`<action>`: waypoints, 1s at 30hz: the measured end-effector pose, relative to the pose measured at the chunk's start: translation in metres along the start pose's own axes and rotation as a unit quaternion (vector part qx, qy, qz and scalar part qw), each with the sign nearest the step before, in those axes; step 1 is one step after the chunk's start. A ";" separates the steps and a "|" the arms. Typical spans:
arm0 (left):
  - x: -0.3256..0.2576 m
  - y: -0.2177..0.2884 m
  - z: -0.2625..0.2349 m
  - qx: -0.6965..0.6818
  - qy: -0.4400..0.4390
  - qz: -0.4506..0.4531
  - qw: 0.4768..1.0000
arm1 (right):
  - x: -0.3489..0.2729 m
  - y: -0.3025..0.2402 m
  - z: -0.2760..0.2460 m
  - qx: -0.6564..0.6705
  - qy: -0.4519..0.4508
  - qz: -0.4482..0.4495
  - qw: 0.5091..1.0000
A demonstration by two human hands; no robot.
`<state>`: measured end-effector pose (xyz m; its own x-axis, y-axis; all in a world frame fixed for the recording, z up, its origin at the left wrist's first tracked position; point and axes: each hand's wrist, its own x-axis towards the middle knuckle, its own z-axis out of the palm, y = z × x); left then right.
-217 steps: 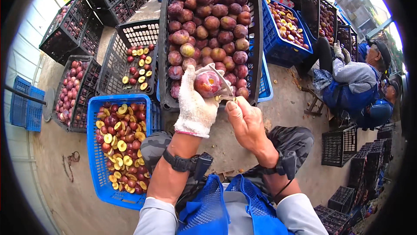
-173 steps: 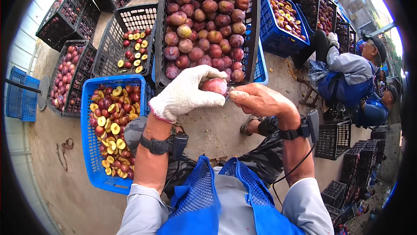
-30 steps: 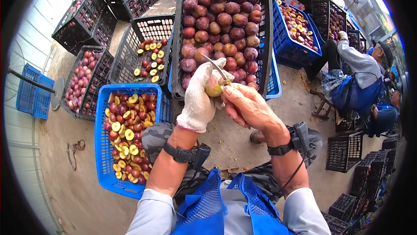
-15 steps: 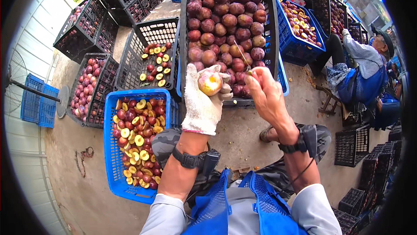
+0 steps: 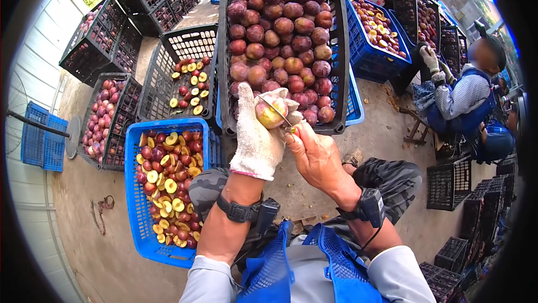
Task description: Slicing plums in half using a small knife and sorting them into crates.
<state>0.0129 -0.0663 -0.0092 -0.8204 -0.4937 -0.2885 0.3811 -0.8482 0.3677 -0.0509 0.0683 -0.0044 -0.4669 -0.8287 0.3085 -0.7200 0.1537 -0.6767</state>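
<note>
- left hand in white knit glove grips a round red-yellow plum, held above the near rim of the tall black plastic crate of whole plums
- right hand bare, fingers clenched on a thin metal blade laid against the plum
- blue plastic crate of halved plums at left, touching the black crate
- seated person in blue at right, well apart

Gloved left hand grips plum; right hand knife cutting it.

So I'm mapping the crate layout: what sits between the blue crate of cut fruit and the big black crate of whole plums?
In the head view, nothing: the blue crate and the black crate stand almost rim to rim.
</note>
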 end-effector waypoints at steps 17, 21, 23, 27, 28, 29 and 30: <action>0.057 -0.060 0.058 0.100 -0.086 0.063 0.989 | 0.042 0.092 -0.064 0.154 -0.048 0.028 0.986; 0.084 -0.077 0.048 0.173 -0.125 0.087 0.973 | 0.039 0.116 -0.039 0.221 0.089 0.047 0.970; 0.097 -0.081 0.045 0.155 -0.088 0.078 0.981 | 0.043 0.129 -0.041 0.219 0.083 0.052 0.971; 0.107 -0.097 0.068 0.225 -0.067 0.109 0.966 | 0.046 0.151 -0.052 0.232 0.061 0.081 0.968; 0.113 -0.096 0.061 0.233 -0.104 0.100 0.962 | 0.046 0.154 -0.054 0.239 0.068 0.087 0.965; 0.114 -0.096 0.056 0.235 -0.103 0.096 0.962 | 0.046 0.156 -0.056 0.246 0.075 0.092 0.962; 0.116 -0.096 0.056 0.187 -0.089 0.062 0.976 | 0.045 0.160 -0.052 0.244 0.073 0.095 0.962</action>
<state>-0.1429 -0.0312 -0.0281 -0.8512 -0.5193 -0.0753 0.3272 -0.6375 0.6975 -0.2137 0.0833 -0.0642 -0.6591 -0.7206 0.2152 -0.3048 -0.0056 -0.9524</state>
